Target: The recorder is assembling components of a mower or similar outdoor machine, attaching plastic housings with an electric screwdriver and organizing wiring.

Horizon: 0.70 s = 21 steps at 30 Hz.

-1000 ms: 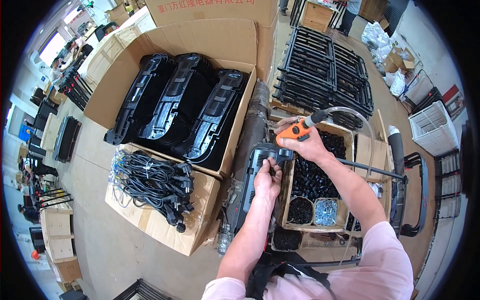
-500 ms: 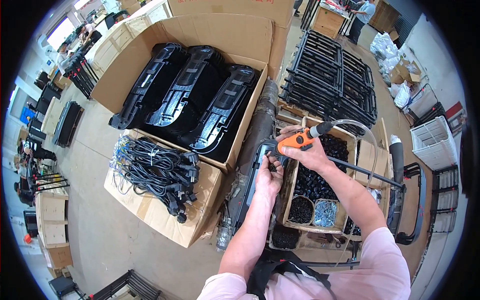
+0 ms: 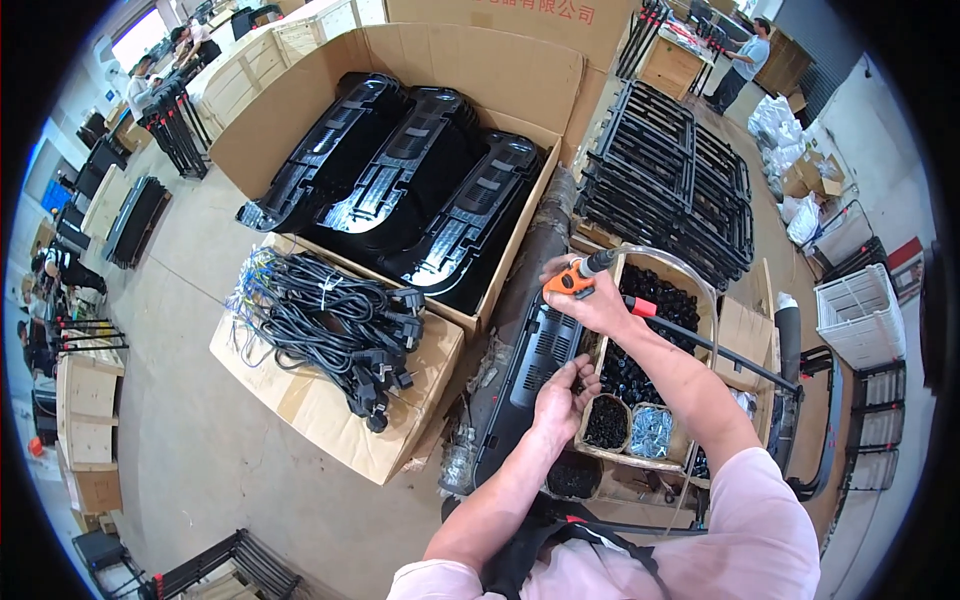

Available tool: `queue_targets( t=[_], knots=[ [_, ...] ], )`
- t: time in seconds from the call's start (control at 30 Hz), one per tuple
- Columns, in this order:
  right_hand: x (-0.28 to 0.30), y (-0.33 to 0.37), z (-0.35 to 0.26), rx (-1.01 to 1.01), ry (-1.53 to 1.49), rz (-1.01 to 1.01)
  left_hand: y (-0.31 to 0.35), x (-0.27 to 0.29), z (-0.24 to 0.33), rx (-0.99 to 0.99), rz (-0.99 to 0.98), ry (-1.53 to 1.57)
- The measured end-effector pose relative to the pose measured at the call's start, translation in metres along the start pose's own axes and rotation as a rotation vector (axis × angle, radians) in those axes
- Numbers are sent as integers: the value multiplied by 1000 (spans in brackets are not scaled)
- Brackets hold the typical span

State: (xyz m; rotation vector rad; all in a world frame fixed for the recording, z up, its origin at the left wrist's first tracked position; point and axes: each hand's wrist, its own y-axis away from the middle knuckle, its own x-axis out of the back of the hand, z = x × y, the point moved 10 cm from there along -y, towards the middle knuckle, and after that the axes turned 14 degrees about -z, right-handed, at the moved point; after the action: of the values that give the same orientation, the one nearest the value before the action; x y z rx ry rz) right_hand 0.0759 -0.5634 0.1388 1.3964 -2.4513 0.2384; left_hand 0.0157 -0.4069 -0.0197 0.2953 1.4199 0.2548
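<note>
My right hand (image 3: 601,308) is wrapped round an orange power screwdriver (image 3: 568,281) with a grey end and a clear hose. The tool is over the far end of a long black plastic cover (image 3: 524,378), which has vent slots; its tip is hidden. My left hand (image 3: 562,404) is beside the cover's right edge, its fingers curled together. Small dark bits seem to show between those fingers, too small to name. Close to the left hand, a wooden tray (image 3: 640,462) holds a tub of small black screws (image 3: 606,422) and a tub of silvery screws (image 3: 651,433).
A large carton (image 3: 499,292) of black plastic housings stands at the far left. Bundled black power cords (image 3: 335,325) lie on a closed carton (image 3: 300,422). Stacked black frames (image 3: 668,180) are beyond the tray. A black bar with a red end (image 3: 640,306) crosses the tray.
My left hand has drawn back from the tool toward the screw tubs. The screwdriver has shifted slightly left, exposing more of the cover's vents. The whole view has turned a little.
</note>
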Motion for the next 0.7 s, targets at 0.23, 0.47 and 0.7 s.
queue_targets(
  t=[0.23,0.47,0.7],
  knots=[
    [-9,-5,-9,-17,97,-6,43,11,-9,55,13,-71],
    [-15,1,4,-68,23,48,83,33,-2,50,89,-72],
    [-5,11,16,-125,51,190,101,43,7,98,9,-171]
  ],
)
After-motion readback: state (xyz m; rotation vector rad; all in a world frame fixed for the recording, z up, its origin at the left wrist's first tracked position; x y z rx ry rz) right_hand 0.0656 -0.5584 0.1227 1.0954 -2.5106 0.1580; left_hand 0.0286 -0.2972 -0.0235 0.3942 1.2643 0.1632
